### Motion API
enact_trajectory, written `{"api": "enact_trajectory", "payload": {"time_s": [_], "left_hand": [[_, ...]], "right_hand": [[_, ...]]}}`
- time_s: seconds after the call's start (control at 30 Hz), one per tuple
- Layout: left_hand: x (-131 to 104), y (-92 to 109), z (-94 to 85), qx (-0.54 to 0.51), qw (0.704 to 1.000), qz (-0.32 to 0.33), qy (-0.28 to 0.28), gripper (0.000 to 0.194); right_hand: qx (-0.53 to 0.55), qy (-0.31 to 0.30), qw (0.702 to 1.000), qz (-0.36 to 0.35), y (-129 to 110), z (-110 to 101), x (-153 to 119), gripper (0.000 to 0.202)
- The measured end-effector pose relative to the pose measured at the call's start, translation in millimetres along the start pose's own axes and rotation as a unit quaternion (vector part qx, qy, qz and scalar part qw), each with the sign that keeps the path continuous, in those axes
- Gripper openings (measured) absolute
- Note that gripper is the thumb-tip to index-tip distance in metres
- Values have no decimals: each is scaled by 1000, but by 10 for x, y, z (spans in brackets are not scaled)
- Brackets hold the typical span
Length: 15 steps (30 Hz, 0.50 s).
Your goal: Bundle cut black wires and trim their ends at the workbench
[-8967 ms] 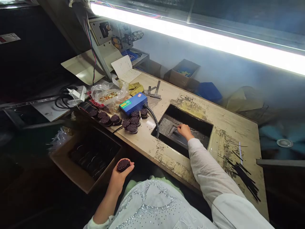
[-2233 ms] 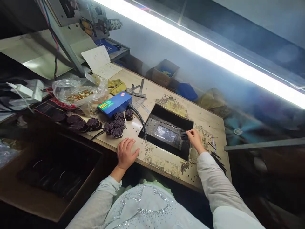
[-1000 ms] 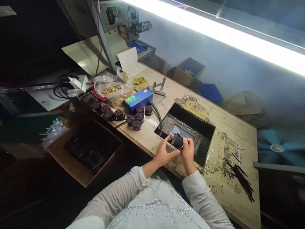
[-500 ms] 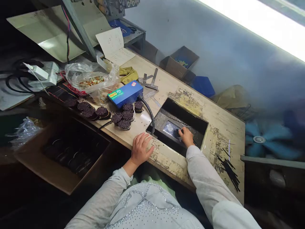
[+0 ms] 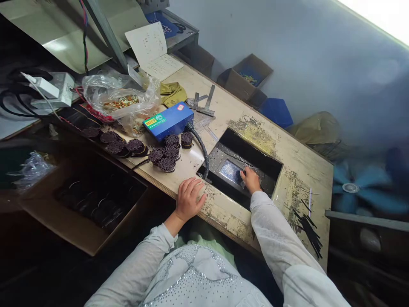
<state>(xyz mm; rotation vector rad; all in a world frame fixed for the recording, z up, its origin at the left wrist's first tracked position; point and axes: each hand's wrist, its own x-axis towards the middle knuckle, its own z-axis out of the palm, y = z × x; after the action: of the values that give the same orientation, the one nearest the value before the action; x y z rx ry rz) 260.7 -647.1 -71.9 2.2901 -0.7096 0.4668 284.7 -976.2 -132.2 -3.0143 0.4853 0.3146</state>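
My left hand point(image 5: 188, 199) lies flat on the front edge of the wooden table point(image 5: 220, 209), fingers stretched out and holding nothing. Over a rectangular recess in the tabletop, my right hand point(image 5: 251, 179) has thumb and fingers pinched together. Whatever is between them is dark and too small to name. Just left of those fingertips is a small bright screen point(image 5: 229, 169), set in a dark panel point(image 5: 215, 164) inside the recess. A black corrugated hose point(image 5: 203, 154) runs from a blue box point(image 5: 169, 120) down into the recess near my left hand.
Several bundles of dark strands point(image 5: 166, 164) stand left of the recess. Loose black strips point(image 5: 309, 234) lie at the table's right end. Behind are metal squares point(image 5: 207, 104), a plastic bag point(image 5: 121, 98) and an open notebook point(image 5: 156, 55). A cardboard box point(image 5: 60, 213) sits below left; a fan point(image 5: 351, 187) stands right.
The camera view has shifted slightly, so background things sit a little differently in the picture. Both hands keep nearly the same place and pose.
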Motion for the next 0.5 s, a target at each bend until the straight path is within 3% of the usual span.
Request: {"api": "enact_trajectory", "payload": {"time_s": [0.37, 0.5], "left_hand": [[-14, 0, 3, -2, 999, -21, -23, 32], [-24, -17, 11, 0, 999, -24, -29, 32]], "right_hand": [[-1, 1, 1000, -6, -16, 63, 41, 23], [19, 22, 999, -13, -10, -77, -12, 22]]}}
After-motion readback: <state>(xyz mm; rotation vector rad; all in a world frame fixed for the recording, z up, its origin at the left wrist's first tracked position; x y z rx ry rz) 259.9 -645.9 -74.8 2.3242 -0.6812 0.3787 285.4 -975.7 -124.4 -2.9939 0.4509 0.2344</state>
